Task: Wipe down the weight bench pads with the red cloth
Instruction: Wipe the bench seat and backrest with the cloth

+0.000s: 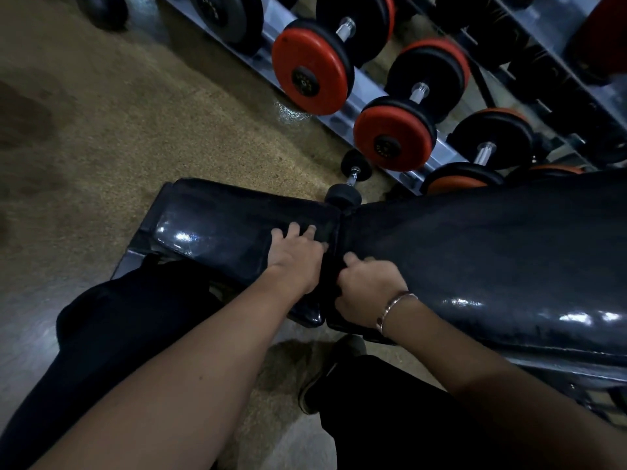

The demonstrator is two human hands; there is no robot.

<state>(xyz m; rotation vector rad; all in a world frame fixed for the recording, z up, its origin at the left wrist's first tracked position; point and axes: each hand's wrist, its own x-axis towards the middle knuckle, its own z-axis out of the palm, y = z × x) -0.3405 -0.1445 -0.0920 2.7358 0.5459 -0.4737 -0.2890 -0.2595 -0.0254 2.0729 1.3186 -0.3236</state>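
Glossy black bench pads [475, 252] by dumbbell rack [361, 96]; left hand [295, 257] flat, right hand [368, 291] grip unclear

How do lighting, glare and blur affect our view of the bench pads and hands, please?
Head view: dim light flattens the black seat pad and back pad, with white glare spots on both; head view: the dumbbells are softly blurred and the wide lens bends the rack; head view: left hand and right hand are fairly sharp, but shadow hides what, if anything, the right one grips.
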